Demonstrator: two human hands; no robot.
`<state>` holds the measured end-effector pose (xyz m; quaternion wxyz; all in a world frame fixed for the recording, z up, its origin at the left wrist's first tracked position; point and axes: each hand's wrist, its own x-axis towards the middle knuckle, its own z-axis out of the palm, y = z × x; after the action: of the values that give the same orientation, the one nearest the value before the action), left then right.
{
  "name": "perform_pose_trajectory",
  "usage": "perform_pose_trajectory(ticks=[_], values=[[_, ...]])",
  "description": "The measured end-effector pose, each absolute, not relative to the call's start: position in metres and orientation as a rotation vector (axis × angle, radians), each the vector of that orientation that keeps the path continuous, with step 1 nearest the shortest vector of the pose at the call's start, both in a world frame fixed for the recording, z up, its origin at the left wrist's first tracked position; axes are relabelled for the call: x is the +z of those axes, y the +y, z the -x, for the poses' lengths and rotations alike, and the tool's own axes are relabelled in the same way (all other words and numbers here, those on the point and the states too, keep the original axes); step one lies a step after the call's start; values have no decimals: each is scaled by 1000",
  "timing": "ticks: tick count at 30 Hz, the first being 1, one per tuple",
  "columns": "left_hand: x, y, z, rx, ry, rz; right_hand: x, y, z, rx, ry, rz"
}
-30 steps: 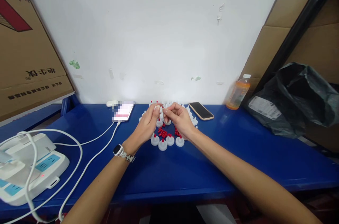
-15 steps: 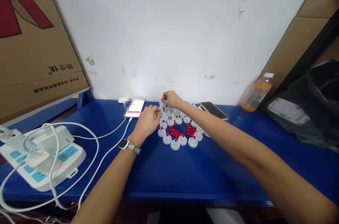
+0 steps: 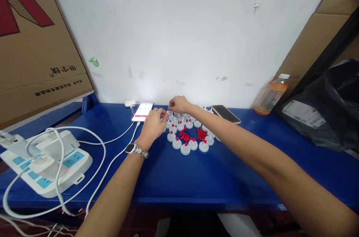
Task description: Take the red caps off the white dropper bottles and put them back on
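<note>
White caps [image 3: 185, 143], under right hand [image 3: 177, 104] fingers

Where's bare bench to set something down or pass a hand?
Free: blue bench front strip, between white cable and right forearm; also between dark phone and black bag. Crowded: white caps and red pins around both hands, power strip far left.

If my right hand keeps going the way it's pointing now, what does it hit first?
Your right hand points left and slightly away, over the white caps. Next in that line is probably the lit phone by the wall, though depth is hard to judge.
</note>
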<state>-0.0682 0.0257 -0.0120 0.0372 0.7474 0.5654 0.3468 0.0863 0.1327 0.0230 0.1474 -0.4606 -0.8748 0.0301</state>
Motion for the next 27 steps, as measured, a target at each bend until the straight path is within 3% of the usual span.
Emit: perform_pose_trajectory(ticks=[3,7,11,20,27], values=[[-12,24,66,1166,1702,-2292,25,118,-98,222,-2302,1281],[-8,16,55,1310,1559,-2274,22,75,-123,634,-1912,1064],[-1,6,41,1194,1308,-2254,11,34,-147,881,-1741,1033],[-1,4,39,1060,1279,-2294,-1,21,-169,113,-2449,1206],[-1,4,37,1030,1287,-2320,-1,23,-161,-13,-2577,1213]])
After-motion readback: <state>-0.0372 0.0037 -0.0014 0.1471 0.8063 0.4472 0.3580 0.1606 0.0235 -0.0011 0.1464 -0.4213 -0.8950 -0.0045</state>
